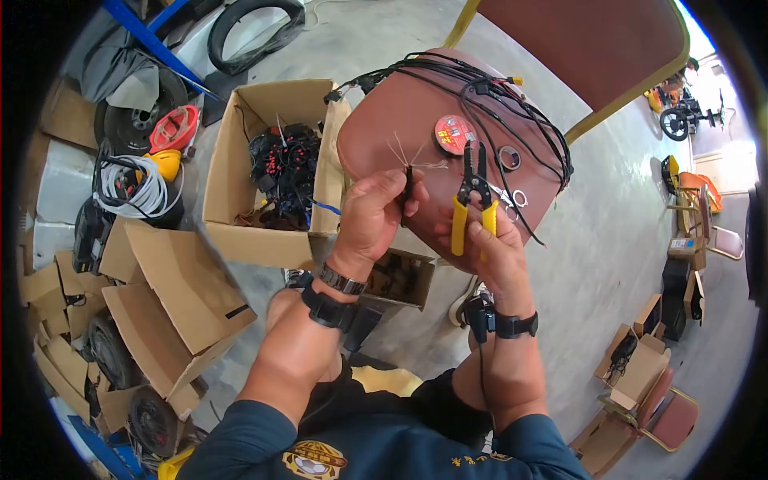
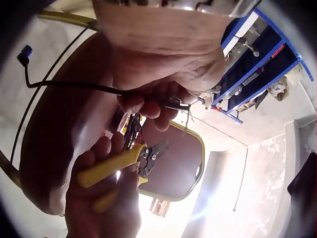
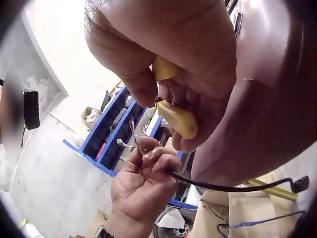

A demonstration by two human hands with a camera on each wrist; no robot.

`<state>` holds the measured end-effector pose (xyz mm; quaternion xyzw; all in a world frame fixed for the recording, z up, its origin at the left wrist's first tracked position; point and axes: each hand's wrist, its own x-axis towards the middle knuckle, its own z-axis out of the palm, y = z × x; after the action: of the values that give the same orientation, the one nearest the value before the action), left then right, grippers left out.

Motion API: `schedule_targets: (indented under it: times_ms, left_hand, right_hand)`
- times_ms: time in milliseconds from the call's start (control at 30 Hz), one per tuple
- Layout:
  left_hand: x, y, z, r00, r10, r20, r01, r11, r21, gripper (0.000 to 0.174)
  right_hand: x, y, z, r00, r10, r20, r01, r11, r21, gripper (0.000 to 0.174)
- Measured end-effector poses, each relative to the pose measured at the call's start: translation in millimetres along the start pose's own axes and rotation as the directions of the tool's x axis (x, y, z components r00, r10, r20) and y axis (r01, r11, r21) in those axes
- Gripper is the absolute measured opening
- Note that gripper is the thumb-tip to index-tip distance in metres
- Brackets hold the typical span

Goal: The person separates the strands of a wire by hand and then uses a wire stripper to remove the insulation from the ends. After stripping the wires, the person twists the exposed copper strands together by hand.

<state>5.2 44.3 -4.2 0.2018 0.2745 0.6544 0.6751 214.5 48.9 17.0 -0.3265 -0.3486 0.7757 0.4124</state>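
Note:
My left hand [image 1: 370, 214] pinches a black cable [image 1: 409, 184] near its stripped end, where thin bare strands [image 1: 398, 150] fan out. In the left wrist view the cable [image 2: 74, 85] trails off to a small blue-tipped connector [image 2: 24, 54]. My right hand [image 1: 502, 252] grips wire strippers by their yellow handles [image 1: 458, 230], with the dark jaws pointing up and away, apart from the cable. Both hands are over the near edge of a brown chair seat [image 1: 364, 132]. On it lie a red round tape roll [image 1: 454, 134], a dark tape roll [image 1: 518, 154] and scissors [image 1: 520, 197].
Long black cables [image 1: 436, 66] are looped across the seat's far and right sides. Left of the chair stands a cardboard box [image 1: 264, 246] full of dark wiring; a smaller box [image 1: 428, 286] sits below the seat. Open cartons [image 1: 180, 280] and a tyre [image 1: 216, 40] lie further left.

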Motion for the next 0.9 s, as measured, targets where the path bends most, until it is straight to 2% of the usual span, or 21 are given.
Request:
schedule_targets:
  times_ms: [33, 133, 267, 333, 367, 467, 533, 667, 767, 800, 900]
  left_hand:
    - [1.2, -2.5, -0.9, 1.000, 0.009, 0.003, -0.009, 1.000, -0.002, 0.028]
    - [3.5, -6.2, -1.2, 0.999, 0.043, -0.009, -0.043, 0.999, 0.013, 0.026]
    - [5.6, -8.8, -3.0, 0.993, 0.121, -0.006, -0.119, 0.982, 0.144, 0.023]
    - [1.3, -4.9, 7.1, 0.986, 0.166, -0.029, -0.145, 0.924, 0.355, 0.021]
    - [-0.9, -4.4, 11.0, 0.981, 0.189, -0.036, -0.153, 0.878, 0.454, 0.020]
    - [-5.8, -6.2, 10.2, 0.981, 0.195, 0.009, -0.163, 0.790, 0.591, 0.019]
    - [-8.3, -1.8, 7.9, 0.995, 0.098, -0.013, -0.076, 0.844, 0.531, 0.019]
    - [-14.9, -4.8, 4.8, 0.998, -0.041, -0.048, 0.058, 0.895, 0.442, 0.019]
    - [-24.7, -6.1, 7.2, 0.989, -0.138, -0.053, 0.147, 0.882, 0.447, 0.021]
    - [-27.7, -7.3, 7.4, 0.985, -0.165, -0.046, 0.168, 0.872, 0.460, 0.021]
    - [-38.0, -10.0, 7.4, 0.970, -0.243, -0.029, 0.223, 0.829, 0.512, 0.024]
  right_hand:
    - [0.0, -0.8, -1.6, 1.000, -0.008, 0.023, 0.008, 1.000, -0.008, 0.043]
    - [-5.1, -7.0, 3.0, 0.999, -0.004, -0.036, 0.005, 1.000, 0.012, 0.040]
    - [-11.2, -7.8, -8.9, 0.999, 0.024, -0.028, -0.031, 0.962, -0.270, 0.043]
    - [-15.4, -13.9, -7.9, 0.998, 0.058, -0.026, -0.064, 0.905, -0.422, 0.040]
    - [-17.4, -15.1, -7.3, 0.997, 0.076, -0.033, -0.083, 0.902, -0.423, 0.039]
    - [-22.0, -15.5, -10.2, 0.994, 0.103, -0.028, -0.105, 0.892, -0.440, 0.036]
    - [-22.5, -11.5, -15.7, 0.996, 0.090, 0.012, -0.074, 0.884, -0.462, 0.036]
    - [-21.5, -3.9, -13.3, 0.991, 0.063, -0.118, -0.084, 0.980, -0.180, 0.033]
    - [-14.3, -10.4, -5.2, 0.980, -0.029, -0.198, -0.014, 0.977, -0.215, 0.032]
    - [-10.5, -5.9, -7.1, 0.974, -0.105, -0.201, 0.052, 0.966, -0.254, 0.035]
    - [-6.9, -5.5, -7.9, 0.971, -0.166, -0.175, 0.097, 0.933, -0.346, 0.039]
